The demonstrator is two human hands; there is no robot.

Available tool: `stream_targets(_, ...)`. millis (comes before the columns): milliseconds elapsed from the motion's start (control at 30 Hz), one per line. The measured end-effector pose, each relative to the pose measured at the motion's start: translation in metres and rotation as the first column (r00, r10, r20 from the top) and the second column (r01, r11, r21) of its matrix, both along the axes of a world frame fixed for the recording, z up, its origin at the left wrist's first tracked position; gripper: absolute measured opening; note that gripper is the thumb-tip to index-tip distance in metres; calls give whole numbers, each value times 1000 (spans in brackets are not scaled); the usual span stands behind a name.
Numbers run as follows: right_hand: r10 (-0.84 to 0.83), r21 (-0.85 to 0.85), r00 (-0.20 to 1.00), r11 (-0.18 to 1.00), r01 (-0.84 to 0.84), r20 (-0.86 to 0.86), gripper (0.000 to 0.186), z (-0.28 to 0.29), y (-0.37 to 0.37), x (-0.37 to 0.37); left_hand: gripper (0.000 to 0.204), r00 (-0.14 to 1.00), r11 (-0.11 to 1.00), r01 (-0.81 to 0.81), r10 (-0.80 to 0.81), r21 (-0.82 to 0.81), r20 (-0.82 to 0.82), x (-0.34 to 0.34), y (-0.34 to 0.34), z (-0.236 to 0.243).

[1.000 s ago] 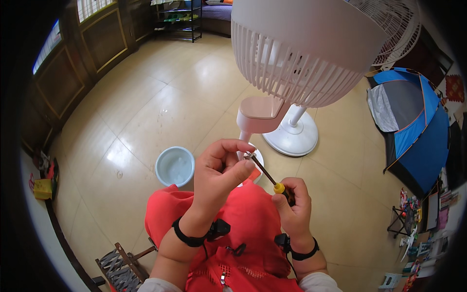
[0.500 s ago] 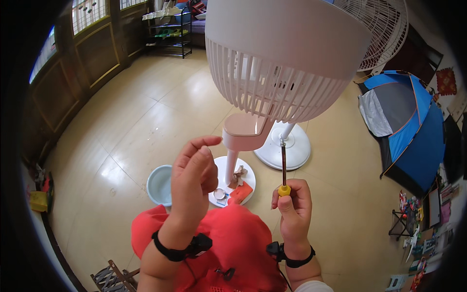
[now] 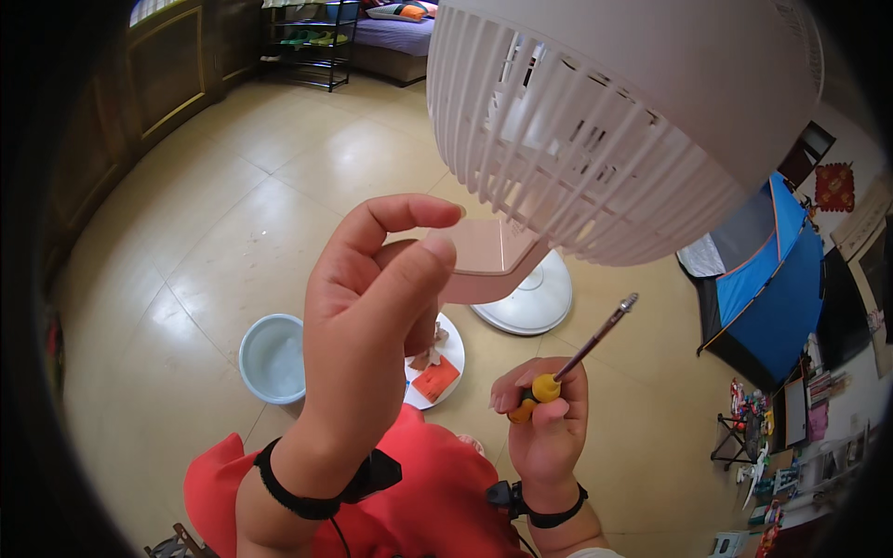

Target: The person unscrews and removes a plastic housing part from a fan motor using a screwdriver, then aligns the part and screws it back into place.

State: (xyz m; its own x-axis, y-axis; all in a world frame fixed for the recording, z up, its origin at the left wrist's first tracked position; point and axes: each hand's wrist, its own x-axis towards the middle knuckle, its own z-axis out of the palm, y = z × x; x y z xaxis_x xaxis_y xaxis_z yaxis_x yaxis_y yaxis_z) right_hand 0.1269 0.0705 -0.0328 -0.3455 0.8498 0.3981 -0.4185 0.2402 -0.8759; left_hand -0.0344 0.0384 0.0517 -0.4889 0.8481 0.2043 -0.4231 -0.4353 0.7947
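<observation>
My right hand [image 3: 544, 423] is closed around the yellow and black handle of a screwdriver [image 3: 591, 352]. Its dark shaft points up and to the right, with a small silvery threaded piece, seemingly a screw, at the tip. Raised in front of the fan's control box [image 3: 484, 244] is my left hand [image 3: 372, 288]. Its thumb and index finger are apart with nothing seen between them, and the other fingers curl in. Above both hands looms the white fan head [image 3: 567, 149] with its slatted grille; the screwdriver tip is apart from it.
A white round base [image 3: 448, 391] carries an orange-red packet [image 3: 435, 378]. Behind stands another white round base [image 3: 530, 302]. A light blue basin [image 3: 273, 358] sits on the floor at left. Right are a blue tent [image 3: 772, 288] and clutter; a shoe rack [image 3: 312, 42] stands far back.
The screwdriver has tilted from upright to leaning right, away from the fan. My left hand has come up and closer. The view has shifted, with the fan head now further right.
</observation>
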Motion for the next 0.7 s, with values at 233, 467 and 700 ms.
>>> stream_targets(233,115,-6,990,993,-116,-84,48,-2,-3,-16,23,987,983,149,-155,106,50,-16,-2,-14)
stream_targets(467,114,47,993,993,-112,-38,49,5,-8,-35,29,986,966,162,-168,202,12,-29,-5,-26)
stream_targets(700,158,51,983,987,-154,-94,43,5,-9,-49,30,962,945,222,-252,239,104,-39,-8,-35)
